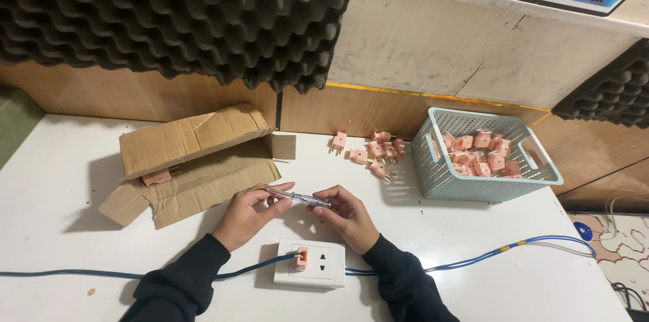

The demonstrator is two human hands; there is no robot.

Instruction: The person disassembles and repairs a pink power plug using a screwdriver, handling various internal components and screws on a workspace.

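My left hand (249, 212) and my right hand (345, 212) hold a small clear-handled tester screwdriver (297, 196) between them, lying level over the white table. The left fingers pinch its metal tip end, the right fingers grip the handle end. Just below the hands sits a white socket box (321, 264) with a pink plug (301, 258) pushed into its left outlet. Both arms wear dark sleeves.
A flattened cardboard box (193, 160) with one pink plug (157, 176) lies at the left. Loose pink plugs (372, 153) lie behind the hands. A pale green basket (534, 180) of pink plugs stands at the right. Blue cables (500, 251) run along the table's front.
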